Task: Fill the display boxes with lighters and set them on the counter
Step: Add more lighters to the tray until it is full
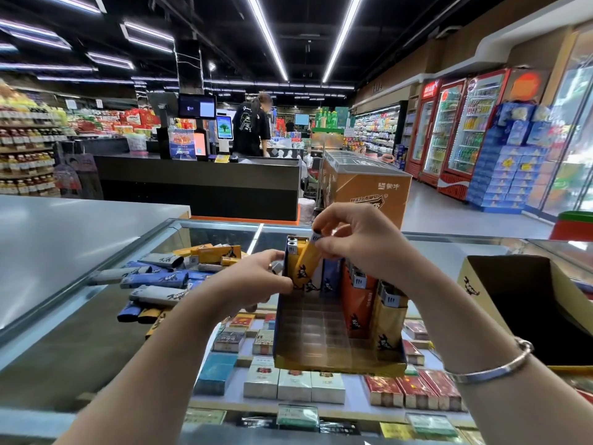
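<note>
A yellow-and-blue display box (337, 364) with a gridded insert stands on the glass counter (96, 332). Several lighters stand in its back row and right column. My right hand (359, 242) pinches the top of a yellow lighter (308, 261), which tilts into the back left of the box. My left hand (253, 281) grips the box's left wall; something small and silvery shows at its fingertips. A loose pile of blue, grey and yellow lighters (160, 277) lies on the glass to the left.
A second, empty display box (481, 284) sits at the right on the counter. Cigarette packs (288, 383) fill the case under the glass. A grey counter (64, 232) lies at the left. Beyond are a checkout desk (199, 184) with a person (252, 126), and drink fridges.
</note>
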`<state>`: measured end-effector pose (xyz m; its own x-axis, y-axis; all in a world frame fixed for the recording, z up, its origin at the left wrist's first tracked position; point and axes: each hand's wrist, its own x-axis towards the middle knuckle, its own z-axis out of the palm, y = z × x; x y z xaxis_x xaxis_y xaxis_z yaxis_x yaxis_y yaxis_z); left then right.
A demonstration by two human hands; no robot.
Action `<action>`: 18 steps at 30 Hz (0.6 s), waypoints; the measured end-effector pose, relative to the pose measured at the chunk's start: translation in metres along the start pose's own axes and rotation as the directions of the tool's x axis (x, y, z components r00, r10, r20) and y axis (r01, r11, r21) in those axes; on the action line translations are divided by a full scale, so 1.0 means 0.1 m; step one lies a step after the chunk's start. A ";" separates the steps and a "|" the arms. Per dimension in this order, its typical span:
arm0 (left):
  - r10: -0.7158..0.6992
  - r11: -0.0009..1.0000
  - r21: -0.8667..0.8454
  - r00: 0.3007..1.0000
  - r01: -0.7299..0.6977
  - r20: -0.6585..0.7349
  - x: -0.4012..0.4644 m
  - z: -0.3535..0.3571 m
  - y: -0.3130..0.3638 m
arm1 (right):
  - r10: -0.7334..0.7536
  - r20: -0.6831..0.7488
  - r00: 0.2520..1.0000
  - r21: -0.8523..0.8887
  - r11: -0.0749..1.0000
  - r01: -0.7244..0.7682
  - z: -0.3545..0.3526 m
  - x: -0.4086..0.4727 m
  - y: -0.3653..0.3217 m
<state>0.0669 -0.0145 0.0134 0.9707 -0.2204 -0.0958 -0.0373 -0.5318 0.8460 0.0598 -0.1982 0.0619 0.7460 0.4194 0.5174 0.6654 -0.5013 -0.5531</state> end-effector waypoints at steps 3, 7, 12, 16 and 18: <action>0.016 1.000 -0.011 1.000 -0.016 0.027 0.00 -0.02 -0.02 | -0.043 0.076 0.996 -0.166 0.985 0.055 0.08 0.03 -0.04; 0.024 1.000 0.000 0.999 -0.024 0.028 0.01 -0.02 -0.02 | -0.050 0.153 0.987 -0.281 0.955 0.092 0.13 0.07 -0.09; 0.038 0.999 -0.007 0.999 -0.038 0.026 0.01 -0.02 -0.02 | -0.037 0.190 0.981 -0.322 0.942 0.098 0.14 0.09 -0.11; 0.036 0.999 -0.010 0.999 -0.036 0.033 0.02 -0.02 -0.04 | -0.036 0.228 0.973 -0.355 0.927 0.118 0.12 0.10 -0.14; 0.027 1.000 -0.016 0.999 -0.027 0.036 0.03 -0.02 -0.04 | -0.023 0.264 0.964 -0.369 0.921 0.123 0.13 0.10 -0.16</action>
<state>0.0706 -0.0113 0.0107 0.9602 -0.2639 -0.0914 -0.0593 -0.5125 0.8566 0.0573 -0.1756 0.0672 0.7111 0.6157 0.3396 0.6948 -0.6893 -0.2052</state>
